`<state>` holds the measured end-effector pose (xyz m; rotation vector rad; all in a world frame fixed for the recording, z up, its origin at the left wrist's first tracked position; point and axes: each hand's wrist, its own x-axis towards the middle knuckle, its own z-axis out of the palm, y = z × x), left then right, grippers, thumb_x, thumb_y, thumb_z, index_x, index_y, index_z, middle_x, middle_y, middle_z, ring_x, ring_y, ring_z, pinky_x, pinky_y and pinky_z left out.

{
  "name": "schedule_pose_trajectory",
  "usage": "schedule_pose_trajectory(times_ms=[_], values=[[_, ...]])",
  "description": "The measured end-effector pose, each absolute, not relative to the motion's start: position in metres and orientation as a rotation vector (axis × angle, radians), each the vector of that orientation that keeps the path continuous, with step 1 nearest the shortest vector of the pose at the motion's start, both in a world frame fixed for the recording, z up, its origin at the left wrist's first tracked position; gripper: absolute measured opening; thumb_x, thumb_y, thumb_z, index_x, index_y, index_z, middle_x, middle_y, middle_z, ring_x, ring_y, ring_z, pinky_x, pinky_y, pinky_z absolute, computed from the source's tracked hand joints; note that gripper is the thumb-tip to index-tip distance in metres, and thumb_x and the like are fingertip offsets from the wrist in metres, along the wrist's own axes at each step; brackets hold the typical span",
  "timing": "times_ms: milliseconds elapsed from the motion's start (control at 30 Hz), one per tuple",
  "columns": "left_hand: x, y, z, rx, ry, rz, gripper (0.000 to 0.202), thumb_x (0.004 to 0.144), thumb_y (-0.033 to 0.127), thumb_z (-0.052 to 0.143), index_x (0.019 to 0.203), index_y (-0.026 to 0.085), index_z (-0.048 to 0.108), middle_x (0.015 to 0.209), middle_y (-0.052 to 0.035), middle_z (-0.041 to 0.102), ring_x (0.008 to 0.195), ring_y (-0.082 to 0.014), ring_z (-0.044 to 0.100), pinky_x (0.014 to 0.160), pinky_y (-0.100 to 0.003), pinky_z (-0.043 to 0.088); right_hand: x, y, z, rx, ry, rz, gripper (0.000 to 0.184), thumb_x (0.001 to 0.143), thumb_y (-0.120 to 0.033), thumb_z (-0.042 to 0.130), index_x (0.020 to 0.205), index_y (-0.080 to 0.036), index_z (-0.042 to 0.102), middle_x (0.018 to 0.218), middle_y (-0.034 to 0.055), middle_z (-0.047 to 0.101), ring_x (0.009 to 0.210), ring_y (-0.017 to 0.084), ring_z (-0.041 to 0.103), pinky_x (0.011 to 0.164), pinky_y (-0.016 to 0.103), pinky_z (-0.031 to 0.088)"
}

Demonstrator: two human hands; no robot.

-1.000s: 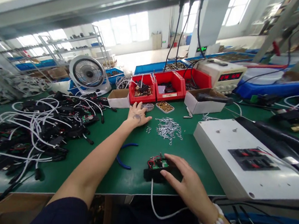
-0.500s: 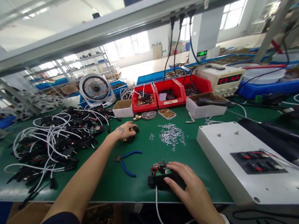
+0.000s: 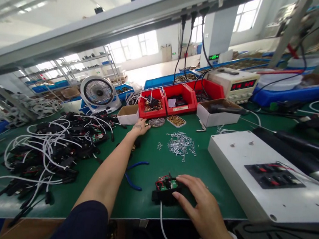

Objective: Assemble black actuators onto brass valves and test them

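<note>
My right hand [image 3: 203, 202] has its thumb and fingers closed on the right end of an open black plastic housing [image 3: 165, 197], steadying it near the table's front edge. Inside the housing are a green circuit board [image 3: 173, 184] and red wires; a white cable [image 3: 162, 224] hangs from it. Farther off, my left hand [image 3: 140, 128] reaches to a small brass fitting [image 3: 147, 123], its fingers closed around it and partly hiding it. Beneath that forearm, dark and brass parts [image 3: 136, 144] are mostly covered. Blue-handled pliers [image 3: 133, 185] lie partly behind the arm.
Bent metal clips [image 3: 181, 146] lie mid-table. Behind them stand a tray of small brass parts [image 3: 176, 125], red bins [image 3: 150, 114] and a power supply [image 3: 231, 89]. Cabled black housings [image 3: 51, 144] pile up left, near a fan [image 3: 99, 92]. A white box [image 3: 267, 176] stands right.
My left hand has moved away from the dark and brass parts, forward to the brass fitting by the red bin. My right hand stays on the black housing. The view has shifted slightly.
</note>
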<state>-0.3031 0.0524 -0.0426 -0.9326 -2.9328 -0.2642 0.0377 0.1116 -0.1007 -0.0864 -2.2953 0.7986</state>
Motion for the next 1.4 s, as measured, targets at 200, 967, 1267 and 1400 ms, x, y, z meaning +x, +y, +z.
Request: schedule_pose_trajectory(times_ms=[200,967,1267,1400], values=[[-0.296,0.047,-0.039,-0.893,-2.97,-0.365,0.037,0.094,0.035,0.062,0.125,0.017,0.057,0.127,-0.0107,0.059,0.11,-0.0254,0.062,0.092,-0.048,0.054,0.036,0.112,-0.1,-0.096,-2.2,0.88,0.019,0.096,-0.034,0.058,0.106,-0.02,0.067,0.102,0.0095,0.073,0.096,0.025,0.069,0.084,0.041,0.058],[0.002,-0.046,-0.031,-1.338,-2.331,-1.591,0.063,0.087,0.026,0.069,0.143,0.034,0.043,0.134,-0.006,0.058,0.125,-0.024,0.055,0.109,-0.04,0.046,0.084,0.088,-0.047,-0.246,-1.33,2.5,0.025,0.086,-0.036,0.074,0.11,-0.029,0.074,0.098,0.0042,0.076,0.077,0.013,0.071,0.076,0.022,0.059],[0.001,-0.047,-0.032,-1.288,-2.389,-1.98,0.039,0.086,0.039,0.071,0.123,0.034,0.062,0.131,-0.0025,0.062,0.128,-0.0237,0.054,0.108,-0.037,0.045,0.085,0.082,-0.047,-0.326,-1.581,2.382,0.04,0.082,-0.053,0.073,0.111,-0.026,0.07,0.105,0.0075,0.076,0.094,0.022,0.073,0.086,0.034,0.059],[-0.002,-0.054,-0.034,-1.005,-2.323,-2.127,0.031,0.086,0.038,0.072,0.117,0.035,0.065,0.122,0.001,0.068,0.119,-0.0196,0.06,0.104,-0.03,0.047,0.075,0.078,-0.046,-0.226,-1.802,2.226,0.037,0.092,-0.05,0.062,0.119,-0.025,0.064,0.108,0.0075,0.074,0.093,0.019,0.072,0.085,0.031,0.059]])
